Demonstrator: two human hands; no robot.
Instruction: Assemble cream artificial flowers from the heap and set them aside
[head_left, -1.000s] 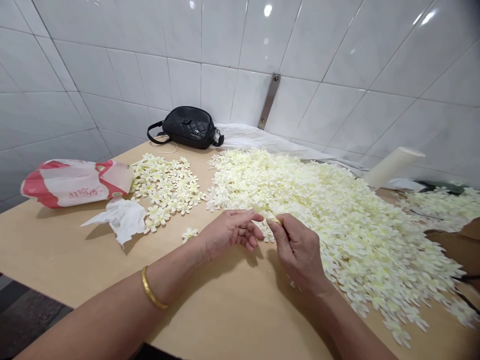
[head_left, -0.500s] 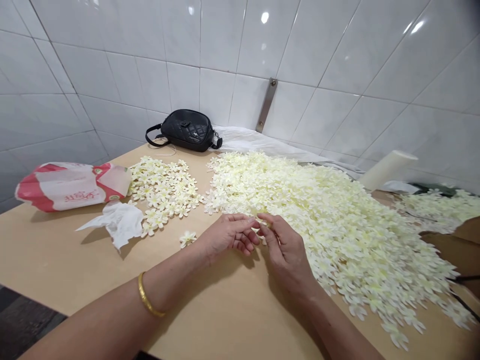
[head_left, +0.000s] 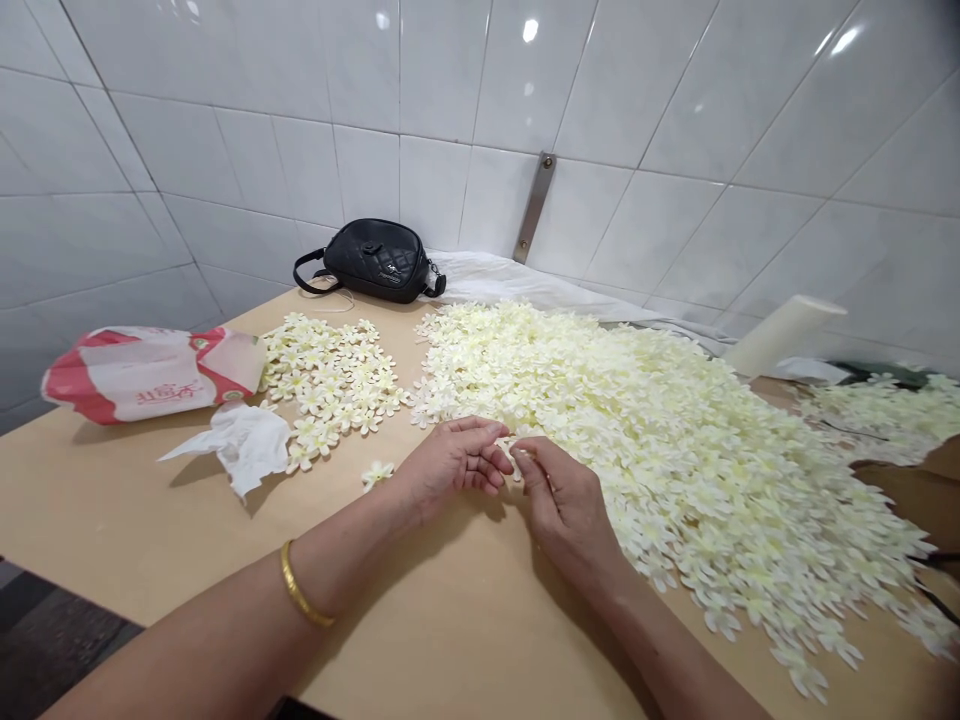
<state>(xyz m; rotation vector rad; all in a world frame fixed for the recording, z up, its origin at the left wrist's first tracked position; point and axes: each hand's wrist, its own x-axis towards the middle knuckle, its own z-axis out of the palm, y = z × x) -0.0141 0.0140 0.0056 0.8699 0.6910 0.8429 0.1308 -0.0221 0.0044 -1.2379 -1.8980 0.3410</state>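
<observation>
My left hand (head_left: 461,460) is held above the table in front of the flower pile, its fingers curled and its thumb against the index finger. Whatever it holds is too small to make out. Close beside it, my right hand (head_left: 559,500) is closed in a pinch, fingertips facing the left hand's fingertips. What sits in that pinch is hidden by the fingers. Behind both hands spreads a large heap of pale yellow-white artificial flowers (head_left: 600,380). One single flower (head_left: 376,474) lies by my left wrist. Further left is a smaller group of flowers (head_left: 334,385) with yellow centres.
A crumpled white tissue (head_left: 244,445) and a red-and-white tissue pack (head_left: 154,375) lie at the left of the wooden table (head_left: 465,620). A black bag (head_left: 375,260) rests near the tiled wall. At the right stand a white roll (head_left: 784,335) and brown cardboard (head_left: 911,490).
My hands have drawn slightly apart at the fingertips. The right fingers have closed into a tighter pinch, lower than before. The flowers have not visibly moved.
</observation>
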